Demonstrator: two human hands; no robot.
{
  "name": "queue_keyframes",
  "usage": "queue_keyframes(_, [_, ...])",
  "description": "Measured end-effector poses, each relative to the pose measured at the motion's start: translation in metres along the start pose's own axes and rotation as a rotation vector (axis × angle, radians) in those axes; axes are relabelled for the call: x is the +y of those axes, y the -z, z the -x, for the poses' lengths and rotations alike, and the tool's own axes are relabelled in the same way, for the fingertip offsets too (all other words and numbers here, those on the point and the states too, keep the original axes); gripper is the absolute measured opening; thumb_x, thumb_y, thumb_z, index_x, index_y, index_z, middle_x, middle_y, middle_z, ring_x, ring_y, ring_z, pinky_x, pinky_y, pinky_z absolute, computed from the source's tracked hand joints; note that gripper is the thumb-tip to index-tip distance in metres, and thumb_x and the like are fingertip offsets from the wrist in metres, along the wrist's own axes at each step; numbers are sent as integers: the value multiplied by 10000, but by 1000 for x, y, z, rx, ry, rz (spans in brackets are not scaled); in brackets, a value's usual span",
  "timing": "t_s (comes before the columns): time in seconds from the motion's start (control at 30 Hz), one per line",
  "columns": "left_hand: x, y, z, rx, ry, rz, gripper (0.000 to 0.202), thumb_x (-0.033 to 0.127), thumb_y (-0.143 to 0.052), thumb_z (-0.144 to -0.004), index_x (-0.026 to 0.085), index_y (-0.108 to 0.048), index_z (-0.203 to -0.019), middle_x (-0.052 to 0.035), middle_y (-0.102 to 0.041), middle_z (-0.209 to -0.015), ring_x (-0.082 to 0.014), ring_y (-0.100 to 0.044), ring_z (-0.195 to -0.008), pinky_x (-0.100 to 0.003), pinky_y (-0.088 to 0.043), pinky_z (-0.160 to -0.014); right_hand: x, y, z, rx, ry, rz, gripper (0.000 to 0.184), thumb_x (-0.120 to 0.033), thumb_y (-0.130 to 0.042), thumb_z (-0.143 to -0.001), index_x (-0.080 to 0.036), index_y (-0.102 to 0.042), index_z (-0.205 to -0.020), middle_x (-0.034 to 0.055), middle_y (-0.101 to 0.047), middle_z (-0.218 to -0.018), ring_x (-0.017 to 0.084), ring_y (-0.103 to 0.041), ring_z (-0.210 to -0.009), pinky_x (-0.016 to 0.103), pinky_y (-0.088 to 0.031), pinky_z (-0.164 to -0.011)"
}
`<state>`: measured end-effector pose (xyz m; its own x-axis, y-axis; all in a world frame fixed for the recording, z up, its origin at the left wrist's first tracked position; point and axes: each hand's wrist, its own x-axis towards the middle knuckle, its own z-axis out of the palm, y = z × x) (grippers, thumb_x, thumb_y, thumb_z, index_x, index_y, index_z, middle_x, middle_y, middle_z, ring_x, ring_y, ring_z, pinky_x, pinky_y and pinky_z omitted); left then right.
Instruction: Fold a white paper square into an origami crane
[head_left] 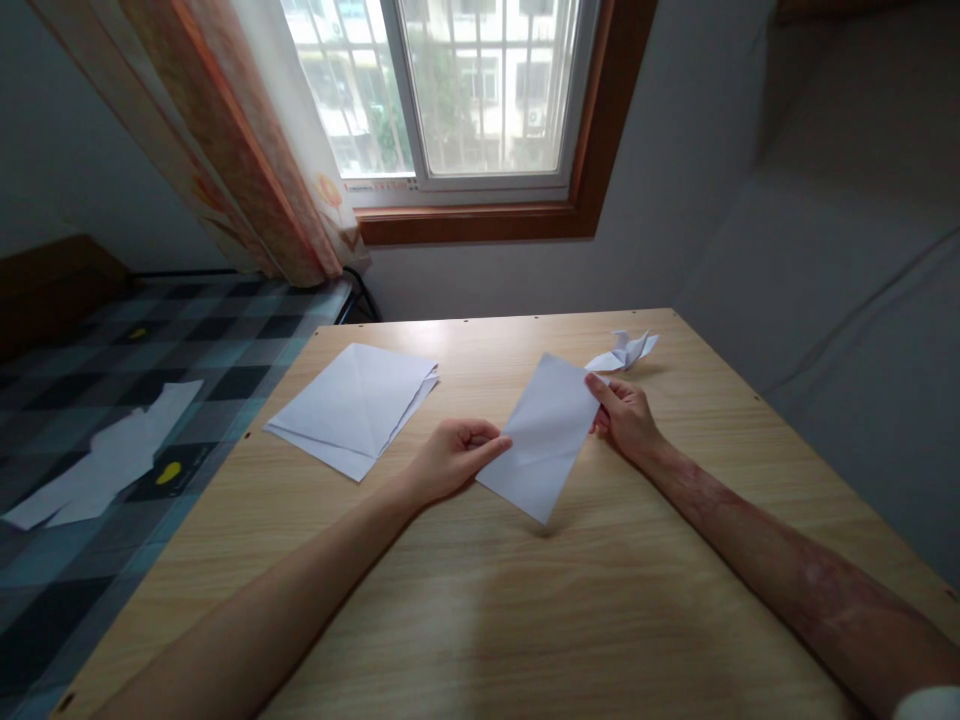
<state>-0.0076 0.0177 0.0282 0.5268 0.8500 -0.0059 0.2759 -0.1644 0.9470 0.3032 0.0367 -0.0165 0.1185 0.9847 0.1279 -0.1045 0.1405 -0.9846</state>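
Observation:
A white sheet of paper [541,435], rectangular and tilted, is held just above the wooden table between both hands. My left hand [457,458] pinches its left edge, thumb on top. At the upper right corner, my right hand [626,415] grips the sheet between thumb and fingers. Just beyond my right hand stands a folded white paper crane [626,350]. To the left lies a loose stack of square white paper [356,400], its top sheet showing faint crease lines.
The wooden table [585,620] reaches toward a wall with a window [487,90]. On the left, a bed with a checked cover [247,320] carries white paper strips [120,455]. An orange patterned curtain [255,150] hangs beside the window.

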Motion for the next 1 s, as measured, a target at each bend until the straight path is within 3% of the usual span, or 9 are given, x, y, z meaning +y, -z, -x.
queue_keyframes(0.37, [-3,0,-1,19,10,-9,543,642,-749,-939,107,-833,-908,-41,-694,-744,-135,-532,-659,-228,-359,-572,-1,-3,-1,59,-25,4,673,-880,-758,-835,-221,-668,-732,-3,-611,-519,139,-537,-395,276,-496,-404])
queue_keyframes(0.53, [-2,1,-2,-3,37,-1,538,647,-787,-910,113,-800,-844,-13,-641,-681,-111,-490,-615,-221,-318,-550,-4,-4,-1,62,1,13,667,-866,-777,-829,-217,-675,-717,8,-622,-546,135,-519,-416,267,-453,-398])
queue_keyframes(0.63, [1,0,-3,-42,60,58,558,668,-813,-880,118,-774,-790,-12,-628,-659,-107,-488,-593,-219,-322,-537,-6,-5,2,-31,-31,12,668,-861,-770,-840,-215,-676,-696,12,-625,-557,138,-519,-433,269,-429,-410])
queue_keyframes(0.73, [2,-2,-4,-38,99,192,572,690,-829,-855,119,-804,-882,-45,-699,-737,-121,-557,-611,-224,-399,-555,-9,-9,9,-186,-85,60,683,-867,-735,-866,-207,-692,-694,33,-667,-584,155,-561,-461,284,-451,-449])
queue_keyframes(1.0, [0,-3,-7,107,101,325,535,649,-890,-820,124,-789,-847,-44,-721,-754,-112,-584,-626,-222,-436,-581,-19,-25,25,-424,17,239,686,-793,-616,-1007,-206,-695,-662,39,-671,-600,173,-602,-560,293,-448,-575])
